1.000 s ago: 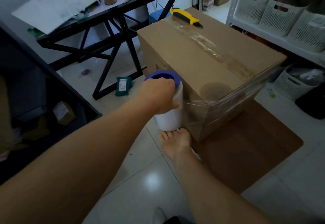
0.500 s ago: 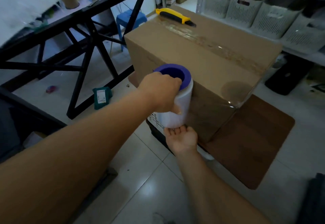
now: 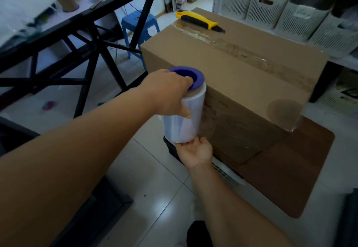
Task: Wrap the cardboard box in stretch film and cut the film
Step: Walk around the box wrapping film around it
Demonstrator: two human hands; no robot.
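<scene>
Fingers [image 3: 186, 113] of the left hand [image 3: 170, 93] are curling round the film roll [image 3: 183, 118]; the right hand [image 3: 197, 150] is cupping its base. Both have carried it leftward along the cardboard box [image 3: 232, 68], laying film across this side; wrapping is continuing.

I saw a plain brown cardboard box [image 3: 222, 68], a white film roll [image 3: 184, 118] with a purple cap [image 3: 190, 77], and a yellow-and-black knife [image 3: 199, 21].
</scene>
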